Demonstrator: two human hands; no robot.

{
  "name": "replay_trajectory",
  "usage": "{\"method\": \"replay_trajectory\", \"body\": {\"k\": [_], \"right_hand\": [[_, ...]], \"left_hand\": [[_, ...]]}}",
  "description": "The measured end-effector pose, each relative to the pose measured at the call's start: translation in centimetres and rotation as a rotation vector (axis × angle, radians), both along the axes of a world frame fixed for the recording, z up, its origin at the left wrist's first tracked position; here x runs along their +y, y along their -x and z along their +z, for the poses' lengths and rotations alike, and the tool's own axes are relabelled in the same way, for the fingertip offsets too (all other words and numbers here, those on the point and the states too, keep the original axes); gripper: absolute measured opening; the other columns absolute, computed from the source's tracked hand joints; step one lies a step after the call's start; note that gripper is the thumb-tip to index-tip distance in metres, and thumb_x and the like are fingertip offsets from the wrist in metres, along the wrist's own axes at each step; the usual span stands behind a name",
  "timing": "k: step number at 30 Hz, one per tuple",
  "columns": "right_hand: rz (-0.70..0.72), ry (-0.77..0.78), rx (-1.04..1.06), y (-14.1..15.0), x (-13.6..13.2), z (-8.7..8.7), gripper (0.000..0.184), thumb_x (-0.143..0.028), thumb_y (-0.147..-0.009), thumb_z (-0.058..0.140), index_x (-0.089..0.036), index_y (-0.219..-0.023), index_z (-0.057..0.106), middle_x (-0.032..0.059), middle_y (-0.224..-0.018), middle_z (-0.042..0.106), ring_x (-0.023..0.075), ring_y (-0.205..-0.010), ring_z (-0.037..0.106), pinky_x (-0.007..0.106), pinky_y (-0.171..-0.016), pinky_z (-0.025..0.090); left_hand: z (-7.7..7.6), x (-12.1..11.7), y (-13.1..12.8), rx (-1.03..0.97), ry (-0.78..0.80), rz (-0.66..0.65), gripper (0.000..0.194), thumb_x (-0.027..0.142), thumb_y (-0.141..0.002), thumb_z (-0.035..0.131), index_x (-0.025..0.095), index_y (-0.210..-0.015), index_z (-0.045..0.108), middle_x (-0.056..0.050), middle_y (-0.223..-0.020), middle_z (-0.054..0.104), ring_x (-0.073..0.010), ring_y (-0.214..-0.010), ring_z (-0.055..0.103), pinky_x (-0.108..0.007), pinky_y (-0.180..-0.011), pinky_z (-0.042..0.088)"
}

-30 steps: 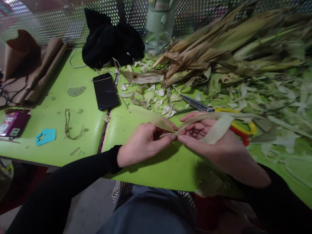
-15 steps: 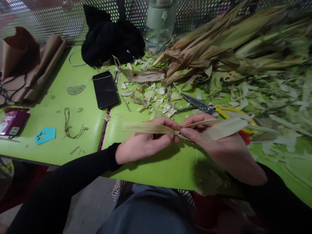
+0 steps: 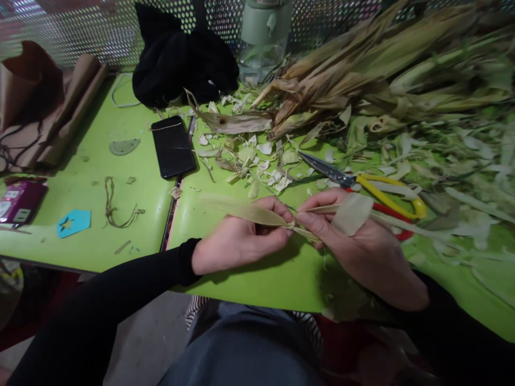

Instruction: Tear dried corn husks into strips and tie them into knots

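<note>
While the husk strips run left to right, your left grip and right grip pinch their gathered middle, equally near.

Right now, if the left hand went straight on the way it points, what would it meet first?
Most likely the fingertips of the right hand, which face the left hand across the husk strips both pinch; depth is hard to judge from one view.

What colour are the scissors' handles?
The handles are yellow and red, seen best in the head view.
</note>
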State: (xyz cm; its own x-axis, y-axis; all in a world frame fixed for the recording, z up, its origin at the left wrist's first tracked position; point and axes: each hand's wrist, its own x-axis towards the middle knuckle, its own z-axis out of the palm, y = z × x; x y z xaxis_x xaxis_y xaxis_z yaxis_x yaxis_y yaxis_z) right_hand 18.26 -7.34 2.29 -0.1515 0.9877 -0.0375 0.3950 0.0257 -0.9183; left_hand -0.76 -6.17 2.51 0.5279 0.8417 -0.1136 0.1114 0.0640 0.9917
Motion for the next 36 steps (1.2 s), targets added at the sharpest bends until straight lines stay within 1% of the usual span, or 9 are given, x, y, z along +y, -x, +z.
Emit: {"method": "replay_trajectory", "body": {"k": [5,9,11,17,21,24,29,32,36], "right_hand": [[0.004,-0.051,-0.070,0.2,-0.3,0.3,0.030,-0.050,-0.090,0.064,-0.024,-0.074,0.063,-0.0005,-0.069,0.060,0.0153,-0.063,0.056,0.031,-0.063,0.049],[0.021,-0.044,-0.068,0.3,-0.1,0.6,0.028,-0.047,-0.090,0.064,-0.024,-0.073,0.065,0.0005,-0.072,0.061,0.0171,-0.069,0.059,0.032,-0.068,0.049],[0.018,-0.018,-0.021,0.3,0.1,0.7,0.028,-0.047,-0.089,0.065,-0.025,-0.073,0.065,0.0007,-0.072,0.062,0.0172,-0.068,0.058,0.032,-0.066,0.049],[0.040,0.076,0.080,-0.4,0.6,0.5,0.048,-0.066,-0.086,0.060,-0.023,-0.065,0.062,0.0004,-0.060,0.058,0.0139,-0.054,0.051,0.030,-0.051,0.042],[0.114,0.051,0.005,-0.4,0.7,0.5,0.051,-0.068,-0.085,0.059,-0.022,-0.063,0.060,-0.0007,-0.056,0.056,0.0132,-0.052,0.050,0.029,-0.050,0.038],[0.150,0.034,-0.064,-0.3,0.6,0.7,0.052,-0.065,-0.089,0.056,-0.022,-0.059,0.058,0.0002,-0.057,0.057,0.0140,-0.055,0.052,0.029,-0.054,0.041],[0.093,0.083,0.051,-0.3,0.8,1.0,0.047,-0.063,-0.088,0.059,-0.023,-0.064,0.057,-0.0008,-0.057,0.052,0.0129,-0.052,0.046,0.028,-0.049,0.037],[0.140,0.133,0.071,0.0,0.9,0.9,0.040,-0.059,-0.083,0.068,-0.023,-0.069,0.059,-0.0030,-0.057,0.051,0.0107,-0.048,0.040,0.027,-0.044,0.031],[0.172,0.130,0.103,0.3,0.7,-0.2,0.031,-0.054,-0.087,0.067,-0.024,-0.090,0.064,-0.0012,-0.068,0.063,0.0141,-0.058,0.055,0.027,-0.053,0.043]], "left_hand": [[-0.3,-0.4,0.3,0.141,-0.136,0.031,0.011,0.024,-0.083,0.066,0.017,-0.084,0.057,0.002,-0.073,0.062,-0.0071,-0.060,0.048,-0.021,-0.056,0.038],[-0.7,-0.7,0.4,0.085,-0.159,-0.040,0.014,0.029,-0.086,0.064,0.017,-0.086,0.057,0.001,-0.075,0.063,-0.0076,-0.061,0.051,-0.021,-0.057,0.039],[-0.6,-0.7,0.3,0.093,-0.160,-0.026,0.015,0.030,-0.087,0.064,0.017,-0.086,0.058,0.000,-0.076,0.064,-0.0080,-0.062,0.052,-0.021,-0.058,0.040],[0.2,-0.2,-0.2,0.040,-0.010,0.128,0.021,0.030,-0.083,0.069,0.015,-0.094,0.060,-0.003,-0.083,0.066,-0.0093,-0.068,0.055,-0.021,-0.062,0.043],[0.6,0.2,0.0,-0.045,0.068,0.126,0.017,0.026,-0.086,0.066,0.014,-0.095,0.059,-0.003,-0.082,0.065,-0.0085,-0.068,0.056,-0.020,-0.062,0.045],[0.7,0.4,0.2,-0.096,0.126,0.088,0.015,0.022,-0.086,0.066,0.013,-0.097,0.059,-0.002,-0.081,0.064,-0.0076,-0.068,0.056,-0.019,-0.062,0.046],[0.0,0.2,-0.1,-0.216,0.242,0.012,0.024,0.034,-0.099,0.050,0.014,-0.110,0.054,-0.005,-0.086,0.067,-0.0077,-0.062,0.055,-0.020,-0.056,0.046],[-0.4,-0.1,-0.3,-0.254,0.213,0.038,0.028,0.039,-0.103,0.041,0.015,-0.115,0.047,-0.004,-0.085,0.067,-0.0090,-0.062,0.055,-0.021,-0.056,0.046],[-0.5,-0.4,-0.2,-0.081,0.088,0.045,0.019,0.036,-0.104,0.038,0.018,-0.107,0.040,-0.004,-0.085,0.066,-0.0106,-0.069,0.056,-0.025,-0.064,0.046]]}}
